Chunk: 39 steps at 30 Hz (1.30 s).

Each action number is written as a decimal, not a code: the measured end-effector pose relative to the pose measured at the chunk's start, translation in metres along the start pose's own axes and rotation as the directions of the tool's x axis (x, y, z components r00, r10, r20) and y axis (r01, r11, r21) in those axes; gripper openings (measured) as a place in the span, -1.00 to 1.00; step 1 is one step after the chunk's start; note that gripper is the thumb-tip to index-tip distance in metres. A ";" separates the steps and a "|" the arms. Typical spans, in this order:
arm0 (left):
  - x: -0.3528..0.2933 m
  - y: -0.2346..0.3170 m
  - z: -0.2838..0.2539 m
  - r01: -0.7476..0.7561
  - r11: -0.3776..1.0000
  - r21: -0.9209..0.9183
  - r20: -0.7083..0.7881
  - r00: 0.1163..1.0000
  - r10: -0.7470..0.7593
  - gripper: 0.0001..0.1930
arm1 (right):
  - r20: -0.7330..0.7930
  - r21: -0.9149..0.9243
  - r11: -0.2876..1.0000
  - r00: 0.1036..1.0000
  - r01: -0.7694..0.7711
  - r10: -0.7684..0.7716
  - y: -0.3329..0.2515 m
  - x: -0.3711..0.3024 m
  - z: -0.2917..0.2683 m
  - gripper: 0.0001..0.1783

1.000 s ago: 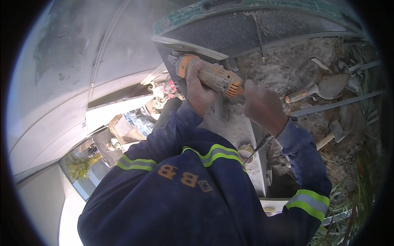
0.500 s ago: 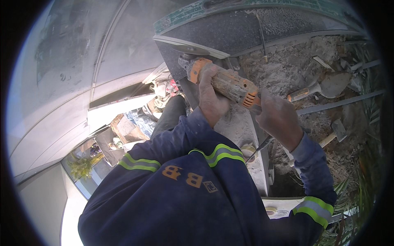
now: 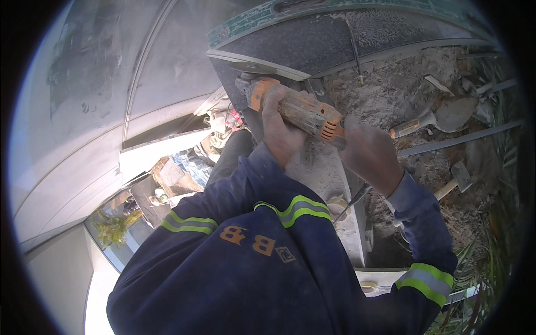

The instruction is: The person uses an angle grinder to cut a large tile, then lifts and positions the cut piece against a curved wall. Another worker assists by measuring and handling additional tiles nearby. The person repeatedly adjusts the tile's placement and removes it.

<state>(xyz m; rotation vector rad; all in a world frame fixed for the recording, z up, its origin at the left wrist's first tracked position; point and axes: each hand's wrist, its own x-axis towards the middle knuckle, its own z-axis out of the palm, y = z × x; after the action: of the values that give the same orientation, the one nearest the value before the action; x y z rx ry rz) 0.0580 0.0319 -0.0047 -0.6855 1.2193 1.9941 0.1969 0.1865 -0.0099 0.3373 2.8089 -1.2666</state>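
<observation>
Beneath the casing of the dusty orange angle grinder (image 3: 304, 113), most of the fingers of the left hand (image 3: 283, 134) are hidden; only the thumb side shows plainly. On the right, the back of the right hand (image 3: 371, 153) covers its own fingertips and the tool's rear end. The grinding disc (image 3: 252, 67) appears almost edge-on at the far left, and whether it touches the dark stone slab (image 3: 312, 50) is hard to tell. Beyond the slab, the green bar (image 3: 240, 28) is cut off at the far right by the lens rim.

The grinder slants across both grips, its head pointing far left, past the left hand's thumb, and its vented rear running near and right into the other palm. The left hand is clamped around the body just behind the orange head; the right is closed around the rear handle. To the right lies a trowel (image 3: 455, 114), with a hammer (image 3: 461, 177) nearer.
</observation>
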 end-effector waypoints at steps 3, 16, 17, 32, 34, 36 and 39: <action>0.002 0.007 0.005 0.017 0.999 -0.037 -0.065 0.998 -0.020 -0.36 | -0.010 0.009 1.000 1.000 0.016 -0.016 -0.001 0.007 0.005 -0.93; 0.018 0.012 -0.006 -0.011 0.997 -0.073 -0.079 0.997 0.005 -0.32 | -0.037 0.015 0.998 0.997 0.069 -0.068 0.002 0.018 0.016 -0.87; 0.013 0.010 -0.001 -0.010 0.997 -0.074 -0.098 0.995 0.003 -0.32 | 0.001 0.011 0.999 0.999 0.044 -0.044 0.001 0.015 0.013 -0.87; -0.011 -0.011 0.017 0.017 0.997 -0.072 -0.090 0.996 -0.023 -0.43 | 0.127 0.031 0.996 0.989 -0.085 0.080 0.006 -0.009 -0.012 -0.73; -0.008 -0.014 0.013 0.016 0.998 -0.061 -0.083 0.996 -0.022 -0.39 | 0.155 0.024 0.994 0.983 -0.105 0.100 0.006 -0.010 -0.014 -0.71; -0.005 -0.016 0.008 0.027 0.997 -0.068 -0.071 0.997 -0.032 -0.38 | 0.168 0.011 0.993 0.979 -0.120 0.117 0.006 -0.010 -0.017 -0.70; -0.004 -0.017 0.005 0.052 0.994 -0.092 -0.055 0.997 -0.057 -0.39 | 0.158 0.001 0.992 0.980 -0.126 0.124 0.007 -0.013 -0.016 -0.69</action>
<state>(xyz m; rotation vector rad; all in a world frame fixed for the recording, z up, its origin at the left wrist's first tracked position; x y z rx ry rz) 0.0739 0.0406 -0.0090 -0.8176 1.1370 2.0061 0.2114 0.2002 -0.0029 0.3889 2.6068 -1.2247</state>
